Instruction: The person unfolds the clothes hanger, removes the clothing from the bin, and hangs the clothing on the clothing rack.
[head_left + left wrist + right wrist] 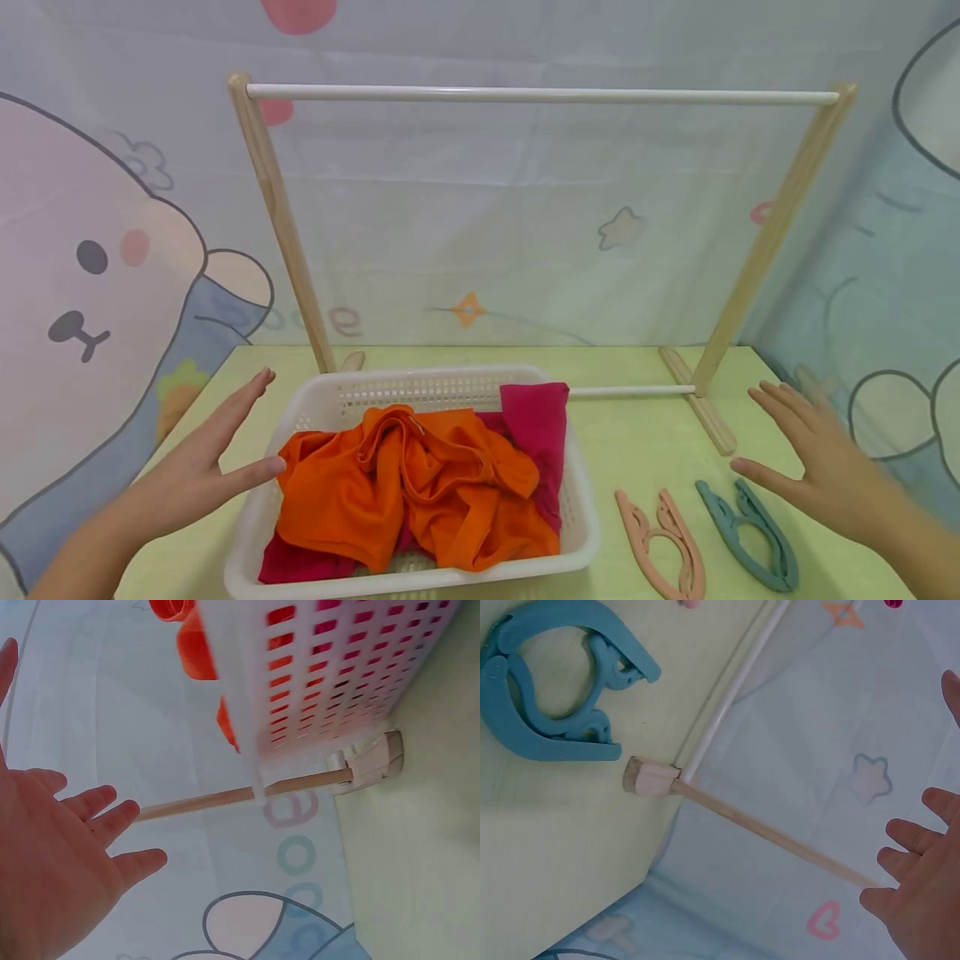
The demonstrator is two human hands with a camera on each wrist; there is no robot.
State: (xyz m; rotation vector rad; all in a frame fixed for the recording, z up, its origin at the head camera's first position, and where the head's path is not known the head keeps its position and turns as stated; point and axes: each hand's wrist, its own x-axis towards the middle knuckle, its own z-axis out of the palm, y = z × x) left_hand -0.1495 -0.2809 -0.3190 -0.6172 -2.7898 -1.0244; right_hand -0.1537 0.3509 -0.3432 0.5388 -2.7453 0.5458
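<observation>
In the head view, my left hand [187, 475] and right hand [825, 471] are spread and hold nothing. Between them, the walls of the white plastic basket [420, 582] seem to keep the crumpled orange garment [345, 500] and magenta cloth [538, 417] together. To its right, the pink folding hanger [690, 546] and teal folding hanger [784, 550] lie flat, folded, perhaps for saving room. Behind, long wooden feet [705, 417] probably steady the clothes rack [540, 95]. In the left wrist view, my left hand is apart from the basket. In the right wrist view, my right hand touches no hanger.
</observation>
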